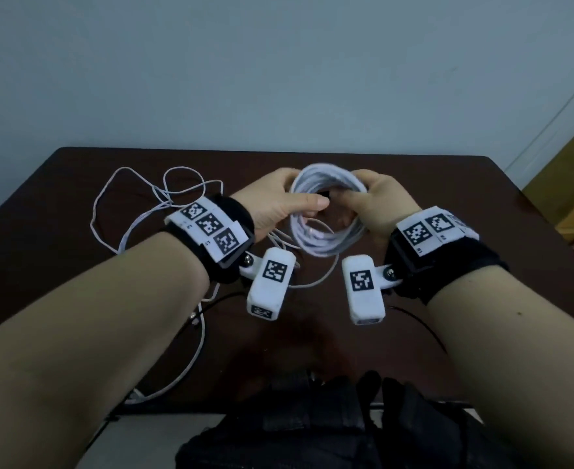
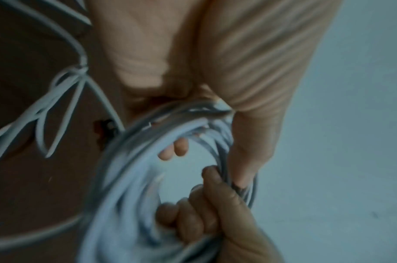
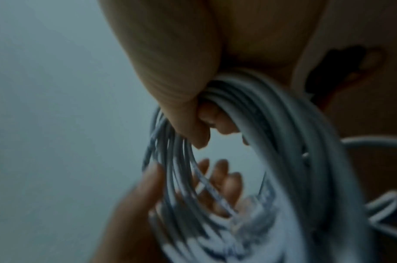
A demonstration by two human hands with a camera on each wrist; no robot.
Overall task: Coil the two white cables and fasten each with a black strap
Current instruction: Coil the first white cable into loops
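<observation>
Both hands are holding the coil (image 1: 326,211) of white cable up above the table (image 1: 482,204), between the wrists. The left hand (image 1: 279,206) is gripping the coil's left side with fingers curled round the bundled turns, and the right hand (image 1: 378,206) is clamping the right side the same way; a small dark thing, probably a strap, is showing between the thumbs inside the ring, though it is too small to be sure of. The loose cable (image 1: 150,204) is lying sprawled on the table to the left, well apart from the coil. A tail is trailing from the coil's bottom edge toward the table. To do this step well, the turns are needing to stay stacked and even, so one hand should be keeping a firm pinch on the bundle while the other is tucking the tail in and wrapping; slackening both grips at once would probably let the loops spring apart.
</observation>
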